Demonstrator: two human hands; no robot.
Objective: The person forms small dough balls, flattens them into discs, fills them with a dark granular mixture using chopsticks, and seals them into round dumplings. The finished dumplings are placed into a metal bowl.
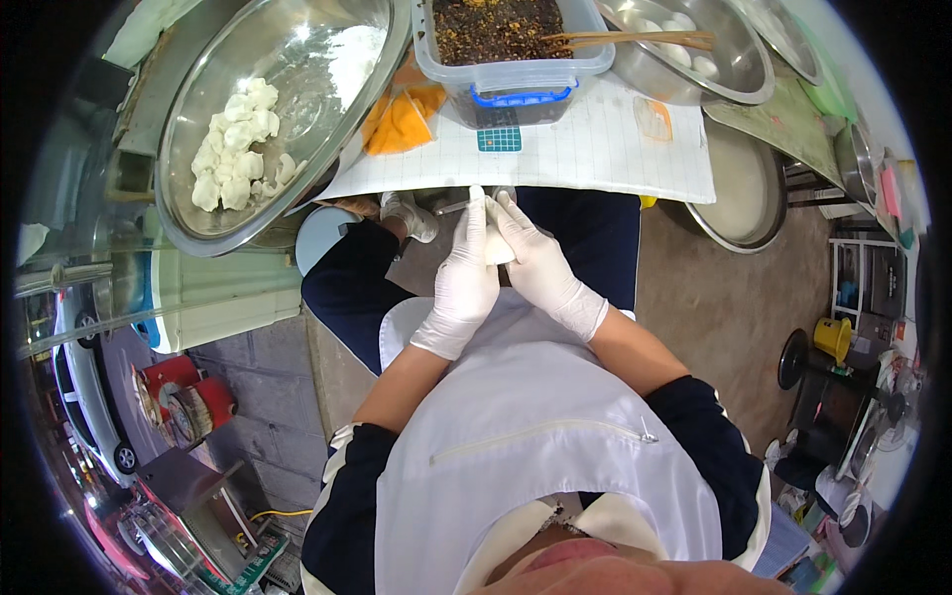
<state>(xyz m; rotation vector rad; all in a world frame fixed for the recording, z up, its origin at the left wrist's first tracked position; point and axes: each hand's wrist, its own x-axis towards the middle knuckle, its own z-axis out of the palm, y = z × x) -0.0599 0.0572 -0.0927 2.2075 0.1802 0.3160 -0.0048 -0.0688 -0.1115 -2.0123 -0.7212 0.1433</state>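
Note:
A small lump of white dough [497, 247] is held between my two gloved hands, just beyond the table's front edge and above my lap. My left hand [466, 275] grips it from the left, its fingers pointing away from me. From the right, my right hand [537, 264] closes around it with thumb and fingers near the top. Much of the dough is hidden by the white gloves. Across the table stands a clear plastic tub [513, 73] of dark, crumbly filling [498, 33]. Wooden chopsticks [632, 39] rest across its right rim.
A large steel basin [297, 160] with torn dough pieces [234, 149] and white powder stands at left. An orange cloth [405, 123] lies beside the tub. At right, a steel bowl [744, 74] holds white dough balls [673, 52]; below is a pot of whitish liquid [732, 182].

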